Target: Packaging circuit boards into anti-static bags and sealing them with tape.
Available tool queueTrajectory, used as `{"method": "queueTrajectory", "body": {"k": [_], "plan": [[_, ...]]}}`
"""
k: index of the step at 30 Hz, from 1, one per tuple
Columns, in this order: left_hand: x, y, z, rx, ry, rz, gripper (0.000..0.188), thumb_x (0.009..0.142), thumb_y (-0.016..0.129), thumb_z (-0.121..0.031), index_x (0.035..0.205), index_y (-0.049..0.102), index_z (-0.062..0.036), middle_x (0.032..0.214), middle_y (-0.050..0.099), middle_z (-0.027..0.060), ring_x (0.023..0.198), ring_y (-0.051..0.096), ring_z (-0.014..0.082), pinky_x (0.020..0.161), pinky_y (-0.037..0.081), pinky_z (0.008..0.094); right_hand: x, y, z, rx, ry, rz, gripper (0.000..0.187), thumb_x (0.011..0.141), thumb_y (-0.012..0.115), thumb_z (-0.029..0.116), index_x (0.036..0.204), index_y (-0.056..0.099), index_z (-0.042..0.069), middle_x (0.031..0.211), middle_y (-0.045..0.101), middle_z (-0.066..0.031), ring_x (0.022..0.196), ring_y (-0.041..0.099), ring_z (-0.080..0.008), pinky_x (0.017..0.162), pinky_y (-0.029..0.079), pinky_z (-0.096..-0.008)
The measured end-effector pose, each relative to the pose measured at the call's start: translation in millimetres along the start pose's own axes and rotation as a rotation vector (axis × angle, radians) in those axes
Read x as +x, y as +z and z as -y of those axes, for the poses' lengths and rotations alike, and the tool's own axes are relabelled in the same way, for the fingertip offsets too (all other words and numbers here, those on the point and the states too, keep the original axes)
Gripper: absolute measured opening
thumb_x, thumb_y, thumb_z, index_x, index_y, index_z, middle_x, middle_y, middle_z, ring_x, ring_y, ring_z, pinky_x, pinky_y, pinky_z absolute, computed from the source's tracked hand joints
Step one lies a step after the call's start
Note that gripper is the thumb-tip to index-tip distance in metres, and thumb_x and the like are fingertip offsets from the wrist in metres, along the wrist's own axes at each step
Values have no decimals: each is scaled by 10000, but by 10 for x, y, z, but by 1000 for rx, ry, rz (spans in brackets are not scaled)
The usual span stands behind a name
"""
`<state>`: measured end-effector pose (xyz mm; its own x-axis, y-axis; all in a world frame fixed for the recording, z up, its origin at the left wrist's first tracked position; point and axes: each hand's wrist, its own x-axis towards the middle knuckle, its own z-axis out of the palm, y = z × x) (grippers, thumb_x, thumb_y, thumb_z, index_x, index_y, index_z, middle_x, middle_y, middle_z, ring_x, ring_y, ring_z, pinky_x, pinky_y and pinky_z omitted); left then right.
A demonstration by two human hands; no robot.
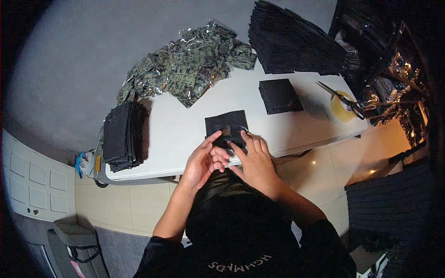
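A flat, square black packet (225,120) lies near the table's front edge, directly before me. A small shiny, brownish patch (226,131) shows on its middle. My left hand (203,162) is at the packet's lower left, palm turned inward. Its index finger reaches onto the packet, while the other fingers are loosely bent and apart, with nothing seen in them. My right hand (256,157) rests over the packet's lower right corner, fingers spread and palm down. Its fingertips touch the black surface. Both hands partly hide the packet's near edge.
The white table (176,134) bears a pile of camouflage-patterned items in clear wrap (185,65), a black stack (124,136) at left, a smaller black stack (280,96), and a large black pile (292,41) behind. Scissors (340,98) lie across a yellowish tape roll (342,109) at right.
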<state>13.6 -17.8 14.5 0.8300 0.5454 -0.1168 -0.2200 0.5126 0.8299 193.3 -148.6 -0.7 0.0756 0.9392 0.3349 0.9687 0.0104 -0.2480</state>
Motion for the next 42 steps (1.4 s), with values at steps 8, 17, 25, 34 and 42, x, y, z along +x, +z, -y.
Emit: {"method": "queueTrajectory", "body": {"k": [8,17,25,34,42], "plan": [[81,13,131,-208,-81,48,567,1160,361,-310,1659,312,-43,1029,748,169,861,721,232,722,576,351,4,53,-32,2,-17,-34,705,890,794,377,1506,571,118,1561,450,-293,1429,434,-450,1221,300,-554],[80,-21,183,-226,-113,39,590,1162,363,-324,1679,243,-67,1109,747,192,874,722,259,733,581,369,14,43,-27,29,-14,-44,750,850,821,349,1519,566,124,1549,473,-290,1430,438,-435,1220,279,-549],[85,-69,170,-193,-157,29,629,1168,360,-358,1690,179,-59,1140,732,210,877,732,251,694,625,360,38,-26,-34,55,13,-43,882,796,867,320,1547,501,34,1520,501,-265,1412,457,-408,1207,302,-519],[82,138,99,484,-174,-71,732,1166,410,-435,1720,111,-61,928,697,130,630,676,181,524,584,304,71,11,-49,45,36,-27,986,773,881,340,1574,444,-32,1490,533,-233,1345,498,-364,1137,359,-478],[100,138,38,511,-211,-118,741,1158,436,-464,1718,164,-62,805,670,98,571,632,149,473,530,273,99,-18,-46,40,34,5,990,798,864,380,1586,431,-34,1465,532,-241,1341,486,-368,1152,340,-489]]}}
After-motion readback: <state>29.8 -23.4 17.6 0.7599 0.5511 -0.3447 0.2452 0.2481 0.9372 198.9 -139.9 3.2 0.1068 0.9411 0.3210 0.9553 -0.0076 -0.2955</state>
